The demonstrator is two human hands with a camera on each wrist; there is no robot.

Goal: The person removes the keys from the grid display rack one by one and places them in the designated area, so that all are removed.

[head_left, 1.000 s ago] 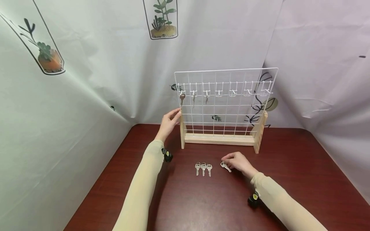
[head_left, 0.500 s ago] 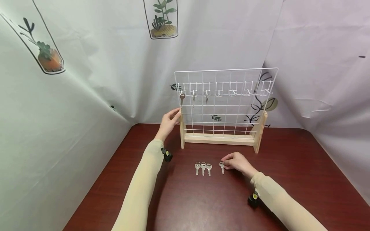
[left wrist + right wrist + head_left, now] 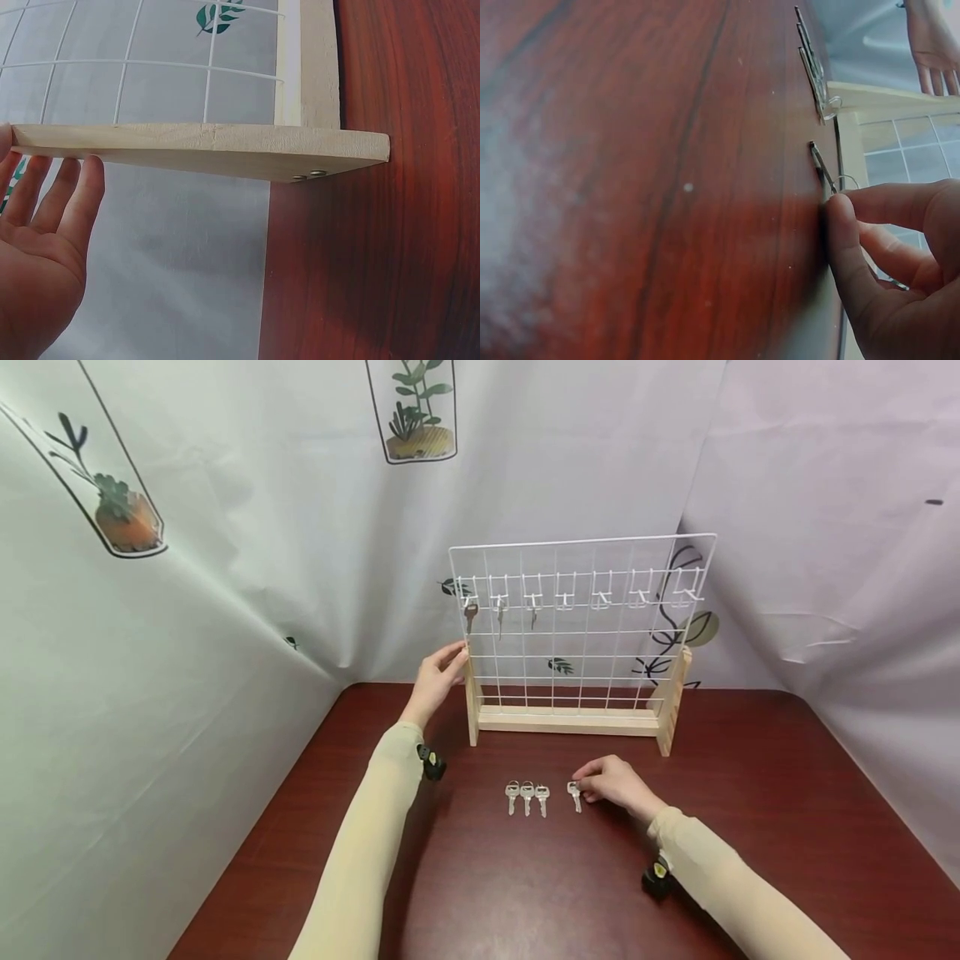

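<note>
In the head view my left hand (image 3: 438, 675) holds the left wooden upright (image 3: 472, 702) of a white wire-grid rack. The left wrist view shows several fingers (image 3: 84, 199) extended along the upright's (image 3: 202, 142) outer face, with the thumb tip at its edge. My right hand (image 3: 613, 783) pinches a silver key (image 3: 575, 797) by its head, low over the table. The right wrist view has thumb and forefinger on that key (image 3: 821, 166), whose thin ring shows. A small metal edge (image 3: 892, 283) peeks out under the fingers; I cannot tell what it is.
Three silver keys (image 3: 527, 797) lie in a row left of the right hand. Along the rack, several white hooks (image 3: 601, 600) hang; the left ones carry keys (image 3: 470, 617). A wooden bar (image 3: 570, 722) joins the uprights on the red-brown table (image 3: 480, 893). Printed cloth (image 3: 300, 527) encloses it.
The key at my right fingertips has swung from slanting rightward to nearly upright, its blade toward me, and shifted slightly left. My left hand keeps its place on the rack.
</note>
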